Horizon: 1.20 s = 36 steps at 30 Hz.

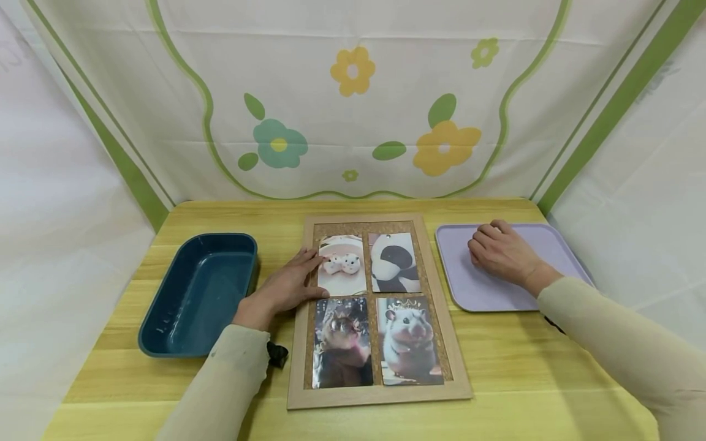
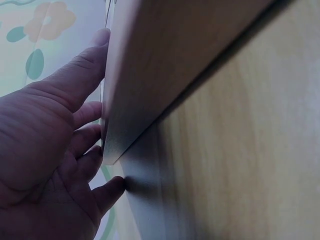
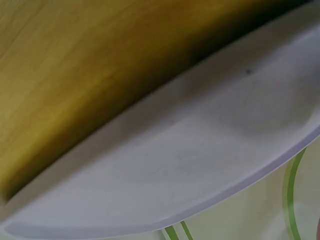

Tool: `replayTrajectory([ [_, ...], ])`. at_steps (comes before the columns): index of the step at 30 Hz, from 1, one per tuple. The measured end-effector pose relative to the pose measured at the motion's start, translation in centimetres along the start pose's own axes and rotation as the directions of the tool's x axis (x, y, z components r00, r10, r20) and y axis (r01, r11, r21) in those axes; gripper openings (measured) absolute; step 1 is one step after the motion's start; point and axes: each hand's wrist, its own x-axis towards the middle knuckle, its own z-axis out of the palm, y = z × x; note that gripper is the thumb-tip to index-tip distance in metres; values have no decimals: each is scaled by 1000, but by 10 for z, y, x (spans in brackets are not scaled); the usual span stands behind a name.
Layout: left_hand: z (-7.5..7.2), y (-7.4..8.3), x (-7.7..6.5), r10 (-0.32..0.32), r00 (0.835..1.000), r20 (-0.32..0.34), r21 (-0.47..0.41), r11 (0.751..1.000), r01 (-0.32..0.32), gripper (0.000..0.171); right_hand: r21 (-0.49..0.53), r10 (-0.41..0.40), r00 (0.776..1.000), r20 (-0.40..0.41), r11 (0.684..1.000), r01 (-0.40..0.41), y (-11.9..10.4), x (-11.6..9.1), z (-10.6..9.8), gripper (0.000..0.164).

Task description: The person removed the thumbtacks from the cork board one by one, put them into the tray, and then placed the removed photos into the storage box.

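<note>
A wood-framed corkboard (image 1: 380,397) lies on the table with several picture cards on it. Along its left side is my left hand (image 1: 285,285), fingers extended, its fingertips at the edge of the card with two small white figures (image 1: 342,269). From the side, the left wrist view shows the thumb and fingers (image 2: 90,132) against the frame. To the right of that card is a panda card (image 1: 394,263); below are a dark card (image 1: 342,343) and a white hamster card (image 1: 410,343). My right hand (image 1: 504,254) is over the lilac tray (image 1: 496,298), fingers bent; I cannot tell whether they hold anything.
A deep teal tray (image 1: 206,294) stands on the left of the wooden table (image 1: 265,410). Behind the table hangs a white cloth (image 1: 353,116) with printed flowers, and similar cloth hangs at both sides.
</note>
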Motion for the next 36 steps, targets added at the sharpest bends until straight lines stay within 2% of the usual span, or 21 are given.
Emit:
replayTrajectory([
  [21, 0, 2, -1, 7, 1000, -7, -6, 1000, -7, 90, -9, -2, 1000, -23, 1000, 2, -4, -4, 3, 31],
  [29, -1, 3, -1, -2, 1000, 4, -3, 1000, 2, 91, -10, 57, 998, -20, 998, -57, -8, -2, 0, 31],
  [36, -5, 2, -1, 4, 1000, 4, -28, 1000, -4, 87, -16, 129, 991, -30, 991, -130, -18, 9, -5, 39],
])
